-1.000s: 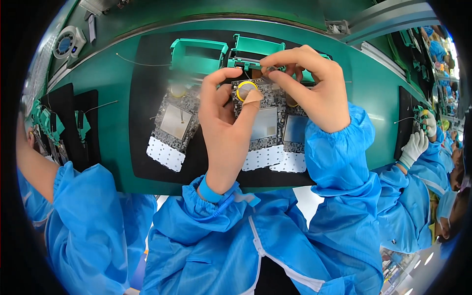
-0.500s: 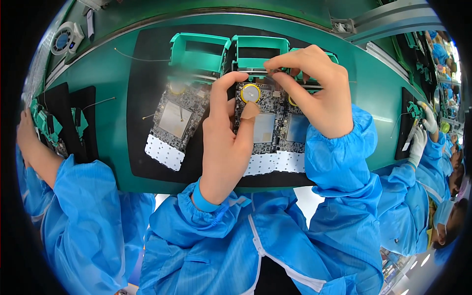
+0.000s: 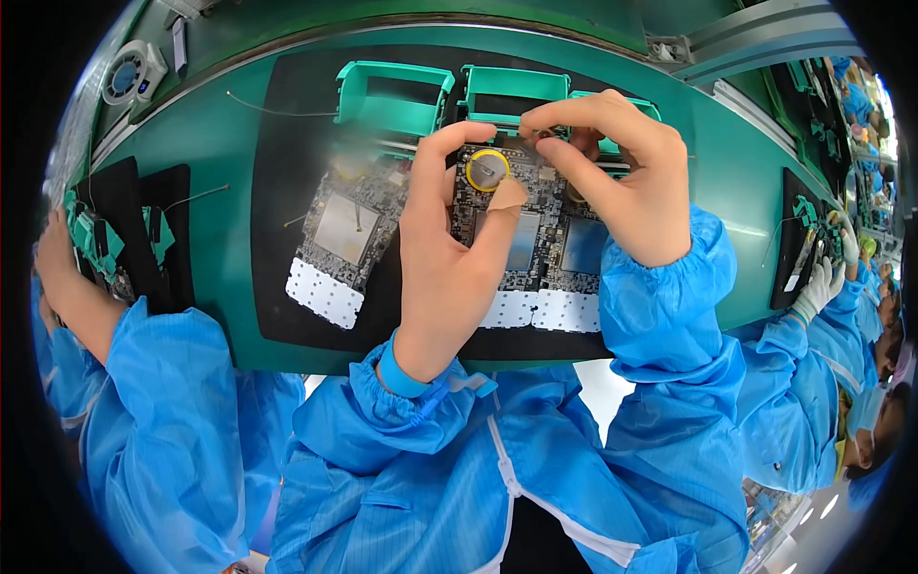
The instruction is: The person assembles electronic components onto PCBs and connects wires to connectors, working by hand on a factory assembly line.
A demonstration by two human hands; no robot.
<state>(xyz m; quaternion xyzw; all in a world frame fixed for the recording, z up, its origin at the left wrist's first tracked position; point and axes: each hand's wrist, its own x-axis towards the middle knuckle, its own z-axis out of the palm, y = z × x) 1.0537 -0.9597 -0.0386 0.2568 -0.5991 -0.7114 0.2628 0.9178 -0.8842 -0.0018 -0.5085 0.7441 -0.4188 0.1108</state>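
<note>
My left hand grips the middle circuit board, its index finger at the top edge and its thumb, wrapped in a tan bandage, across the face. Below its top edge the board carries a round coin cell with a yellow rim. My right hand is closed in a pinch at the board's upper right edge; what its fingertips hold is too small to make out. Beyond the board is a green plastic frame. Another circuit board lies close on the right, partly hidden by my right hand and sleeve.
A third circuit board with a thin cable lies left on the black mat, below another green frame. A small fan stands far left. Co-workers' hands, a bare hand and a gloved hand, are at both sides.
My left thumb has slid up and right across the middle board, which sits slightly higher in view. My right hand has shifted a little right, still pinching at the board's top edge.
</note>
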